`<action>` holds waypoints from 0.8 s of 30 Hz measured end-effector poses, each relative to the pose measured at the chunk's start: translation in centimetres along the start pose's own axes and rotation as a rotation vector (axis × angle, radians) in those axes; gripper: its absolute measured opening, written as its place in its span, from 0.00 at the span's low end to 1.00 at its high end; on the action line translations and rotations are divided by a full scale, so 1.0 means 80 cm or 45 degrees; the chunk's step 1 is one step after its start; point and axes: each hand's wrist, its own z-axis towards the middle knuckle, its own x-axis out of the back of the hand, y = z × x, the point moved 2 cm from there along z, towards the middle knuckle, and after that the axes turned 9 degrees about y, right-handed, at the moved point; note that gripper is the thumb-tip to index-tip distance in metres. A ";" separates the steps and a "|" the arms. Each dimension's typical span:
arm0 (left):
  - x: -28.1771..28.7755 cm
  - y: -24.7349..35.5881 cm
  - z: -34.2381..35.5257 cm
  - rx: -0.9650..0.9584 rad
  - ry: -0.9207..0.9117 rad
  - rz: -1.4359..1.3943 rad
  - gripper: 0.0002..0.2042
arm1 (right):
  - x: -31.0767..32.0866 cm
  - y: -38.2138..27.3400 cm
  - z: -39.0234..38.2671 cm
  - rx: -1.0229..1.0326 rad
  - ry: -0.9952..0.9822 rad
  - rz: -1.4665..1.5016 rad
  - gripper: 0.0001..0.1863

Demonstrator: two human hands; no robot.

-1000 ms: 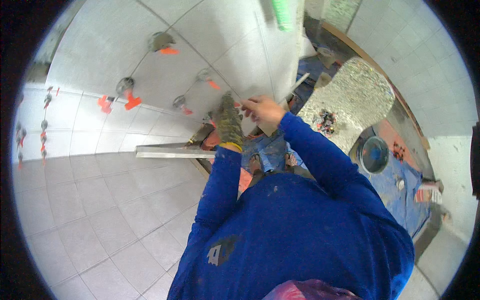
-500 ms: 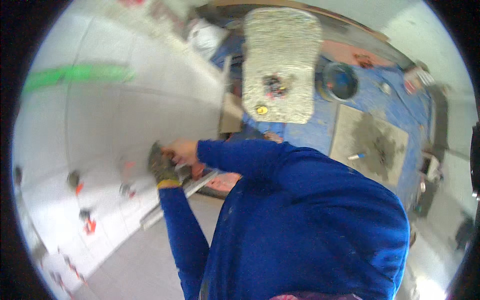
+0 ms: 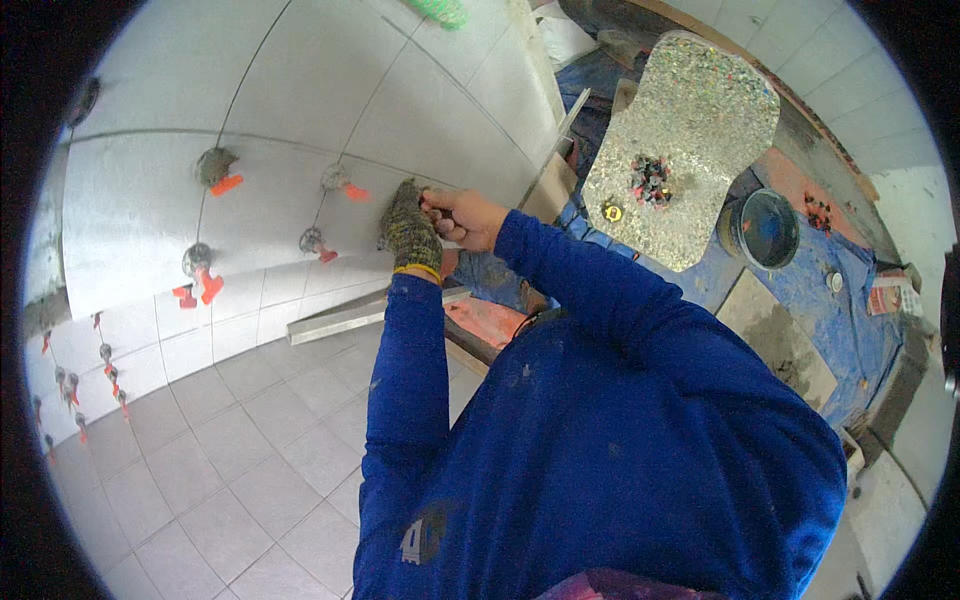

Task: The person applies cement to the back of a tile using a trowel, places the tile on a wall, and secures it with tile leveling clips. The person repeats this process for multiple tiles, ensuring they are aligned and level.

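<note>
My left hand (image 3: 410, 232), in a grey knitted glove with a yellow cuff, is against the white tiled wall (image 3: 300, 95). Its fingers look bent together, and whatever they hold is hidden. Touching it from the right is my bare right hand (image 3: 468, 220), fingers curled in a pinch around something too small to make out. Both hands meet close to a tile joint. Along the joints to their left sit tile levelling clips with red-orange handles (image 3: 208, 285), set in dabs of grey mortar.
A speckled foam board (image 3: 700, 110) carries a heap of black and red pieces (image 3: 650, 182) and a yellow round item (image 3: 612, 212). Right of it stand a dark bucket (image 3: 770, 230) and a mortar-smeared tile (image 3: 745, 305) on blue tarp (image 3: 800, 315). A metal bar (image 3: 335, 322) lies below my left forearm.
The view has swung, so the wall and both hands sit higher and farther right, and the blur has cleared. My hands stay together at the wall.
</note>
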 end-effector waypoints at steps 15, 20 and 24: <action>-0.056 -0.091 -0.064 -0.161 -1.176 -1.413 0.13 | -0.032 -0.032 -0.037 0.181 0.264 -0.698 0.19; 0.003 -0.162 -0.122 0.038 -0.272 -1.012 0.19 | -0.034 -0.038 -0.035 0.290 0.356 -0.888 0.16; 0.056 -0.190 -0.116 0.239 -0.224 -0.896 0.22 | -0.034 -0.040 -0.029 0.399 0.451 -1.095 0.14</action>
